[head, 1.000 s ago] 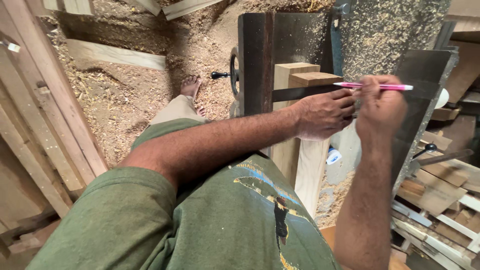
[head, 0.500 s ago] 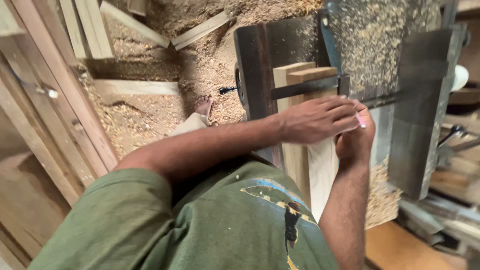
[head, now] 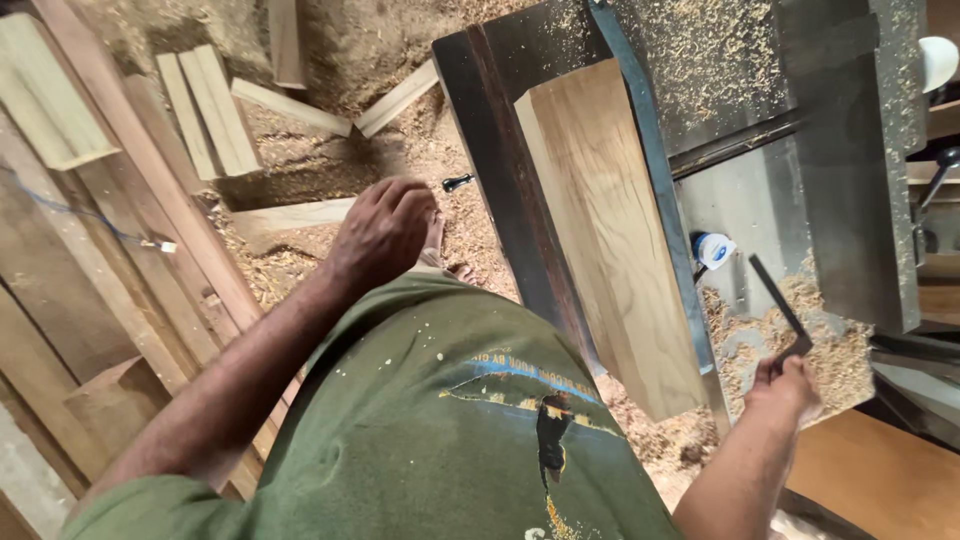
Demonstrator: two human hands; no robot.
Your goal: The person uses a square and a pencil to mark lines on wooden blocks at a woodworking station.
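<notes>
Nearest, the right hand (head: 788,388) is closed around one end of a thin dark metal blade (head: 778,300), maybe a square; its handle is hidden in the fist. Beside it, a pale wooden board (head: 610,240) lies on the dark machine table (head: 500,170). The left hand (head: 385,230) hangs curled above the sawdust floor (head: 330,160); whether it holds something I cannot tell.

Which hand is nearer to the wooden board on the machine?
Right. The right hand, holding a dark metal blade, is just beside the wooden board's lower end; the left hand is farther left.
</notes>
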